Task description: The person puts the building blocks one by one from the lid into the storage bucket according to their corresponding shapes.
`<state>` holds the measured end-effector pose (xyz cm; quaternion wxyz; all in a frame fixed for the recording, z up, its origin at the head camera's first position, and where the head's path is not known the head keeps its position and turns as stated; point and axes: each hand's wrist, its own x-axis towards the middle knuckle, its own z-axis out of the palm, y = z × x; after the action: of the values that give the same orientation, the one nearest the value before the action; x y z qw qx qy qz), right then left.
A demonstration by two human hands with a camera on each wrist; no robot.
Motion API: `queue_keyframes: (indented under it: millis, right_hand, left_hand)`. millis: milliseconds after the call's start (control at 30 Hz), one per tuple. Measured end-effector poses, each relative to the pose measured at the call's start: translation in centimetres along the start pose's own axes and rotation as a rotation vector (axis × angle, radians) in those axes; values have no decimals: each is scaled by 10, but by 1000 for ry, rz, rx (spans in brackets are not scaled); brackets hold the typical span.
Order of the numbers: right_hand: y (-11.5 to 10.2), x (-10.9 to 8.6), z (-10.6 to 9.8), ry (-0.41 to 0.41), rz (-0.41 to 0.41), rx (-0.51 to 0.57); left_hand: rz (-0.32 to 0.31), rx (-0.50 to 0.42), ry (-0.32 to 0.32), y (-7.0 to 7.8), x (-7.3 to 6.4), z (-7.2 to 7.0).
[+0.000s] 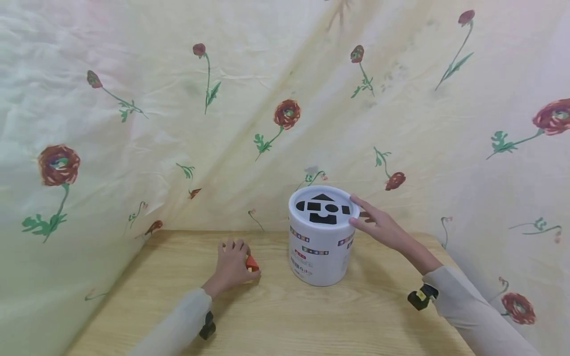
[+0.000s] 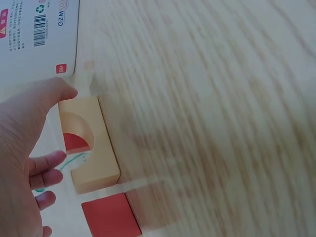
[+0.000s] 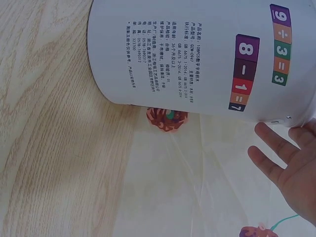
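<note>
Wooden tabletop, floral cloth behind: left fingers parted by blocks, right fingers splayed against tub.

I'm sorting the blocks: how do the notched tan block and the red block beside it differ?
The tan block looks like bare wood; the red block shows a red face. The tan block has a curved notch; the red block shows straight edges. Both are near the left hand.

And here the counter is showing matt wood grain, the bucket is looking smooth, faintly glossy, the arch block is resembling bare, smooth wood, and the floral backdrop is displaying creases, soft sheen!
</note>
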<state>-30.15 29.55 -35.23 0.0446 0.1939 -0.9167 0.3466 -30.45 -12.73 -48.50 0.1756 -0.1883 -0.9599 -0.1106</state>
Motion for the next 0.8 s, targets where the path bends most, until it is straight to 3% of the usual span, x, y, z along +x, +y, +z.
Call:
queue_keyframes:
  millis: [267, 800]
  right_hand:
    - [2, 1, 1, 0, 2, -4]
    - [1, 1, 0, -1, -3, 3]
  left_hand:
    - [-27, -19, 12, 1, -1, 4]
    - [62, -89, -64, 0, 3, 5]
